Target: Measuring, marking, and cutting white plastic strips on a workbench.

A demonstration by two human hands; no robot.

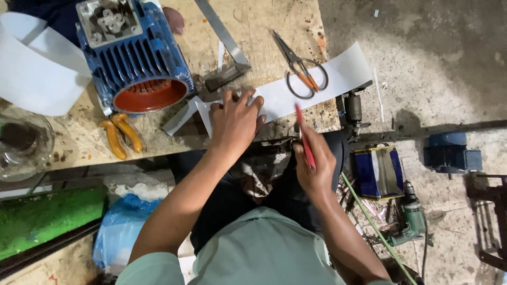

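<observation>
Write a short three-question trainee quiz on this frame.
1. True or false: the scissors lie on the white strip.
2. Which hand holds the red pen: A left, B right?
3. What does the left hand press flat on the bench?

Key: 1 true. 2 B, the right hand. 3 the white strip, beside the blue motor.

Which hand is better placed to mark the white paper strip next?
Right. The right hand already holds the red pen, tip near the white paper strip. The left hand is spread flat on the strip, pinning it down.
</observation>
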